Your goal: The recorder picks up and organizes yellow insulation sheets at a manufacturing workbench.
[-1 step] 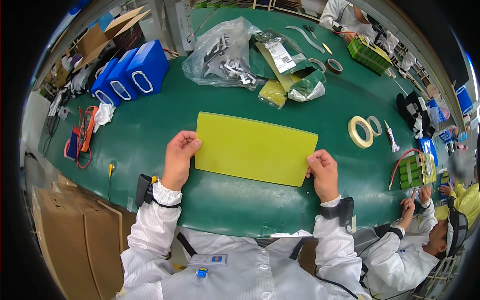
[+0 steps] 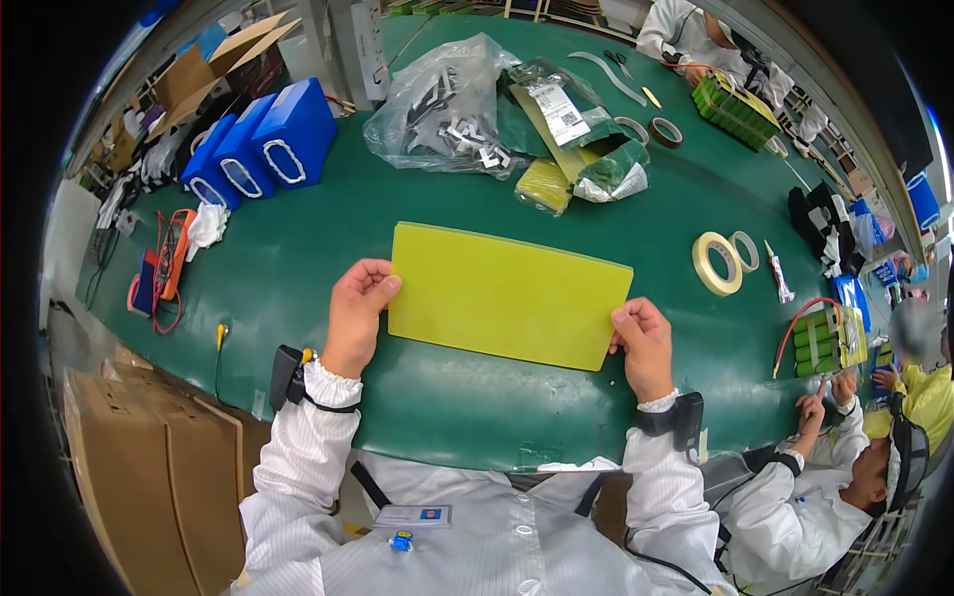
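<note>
Both hands are on the yellow sheet (image 2: 509, 295), a flat rectangular board lying in the middle of the green desk (image 2: 298, 248), right in front of the person; the left hand (image 2: 359, 311) pinches its left edge, fingers curled over the top and grip closed on the board, while the right hand (image 2: 644, 343) clamps the lower right corner the same way, thumb on top, grip shut on it. Beyond the sheet sits a clear plastic bag (image 2: 442, 104) of pale parts, just beside some green and yellow packets (image 2: 581, 164). Three blue packs (image 2: 260, 149) stand at the far left, two tape rolls (image 2: 723, 260) lie to the right, well apart from the board, and a co-worker's hands (image 2: 825, 397) work at a green cell pack (image 2: 823, 338) at the right edge
</note>
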Demonstrator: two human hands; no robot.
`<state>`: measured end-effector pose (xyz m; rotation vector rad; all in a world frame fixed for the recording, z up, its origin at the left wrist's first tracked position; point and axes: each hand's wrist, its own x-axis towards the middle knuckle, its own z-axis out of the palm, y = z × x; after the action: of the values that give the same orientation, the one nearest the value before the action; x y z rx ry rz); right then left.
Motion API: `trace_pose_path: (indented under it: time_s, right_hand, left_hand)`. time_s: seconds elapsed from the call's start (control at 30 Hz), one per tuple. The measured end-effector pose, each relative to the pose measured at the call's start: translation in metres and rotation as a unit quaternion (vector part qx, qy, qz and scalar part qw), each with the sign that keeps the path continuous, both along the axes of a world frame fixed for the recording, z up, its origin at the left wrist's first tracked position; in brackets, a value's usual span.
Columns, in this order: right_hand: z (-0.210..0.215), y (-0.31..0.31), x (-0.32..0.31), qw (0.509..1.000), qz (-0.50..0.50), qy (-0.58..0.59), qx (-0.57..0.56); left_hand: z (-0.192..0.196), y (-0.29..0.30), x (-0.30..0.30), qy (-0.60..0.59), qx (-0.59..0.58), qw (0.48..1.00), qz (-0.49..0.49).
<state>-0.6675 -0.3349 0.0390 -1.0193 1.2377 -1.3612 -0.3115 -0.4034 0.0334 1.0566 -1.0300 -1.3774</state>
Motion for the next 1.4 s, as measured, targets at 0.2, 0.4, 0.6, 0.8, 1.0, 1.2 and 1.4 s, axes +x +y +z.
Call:
trace_pose_path:
  time_s: [0.2,0.4,0.6,0.8,1.0,1.2,1.4]
  right_hand:
    - [-0.0023,-0.0003,-0.0034,1.000,0.006,-0.001,0.002]
    - [0.0013,0.0018,-0.0054,0.996,0.038,-0.080,0.006]
    - [-0.0016,0.0008,-0.0070,0.992,0.032,-0.119,0.013]
    - [-0.0011,0.0009,-0.0065,0.991,0.032,-0.127,0.020]
    - [-0.0058,-0.0025,-0.0080,0.990,0.034,-0.132,0.033]
    - [-0.0063,-0.0043,-0.0070,0.991,0.028,-0.128,0.040]
    - [-0.0069,-0.0022,-0.0063,0.991,0.033,-0.127,0.036]
  left_hand:
    - [0.0024,0.0007,-0.0016,0.001,0.001,1.000,0.004]
    - [0.0015,0.0009,-0.0011,0.002,0.011,1.000,0.001]
    - [0.0005,0.0017,-0.0018,0.017,0.017,1.000,0.002]
    - [0.0000,0.0010,-0.0026,0.022,0.012,1.000,-0.008]
    - [-0.0067,-0.0021,-0.0014,-0.003,0.008,1.000,0.007]
    - [0.0003,0.0006,-0.0032,-0.008,0.005,1.000,-0.003]
    - [-0.0012,0.0020,0.0011,-0.020,0.016,0.999,-0.025]
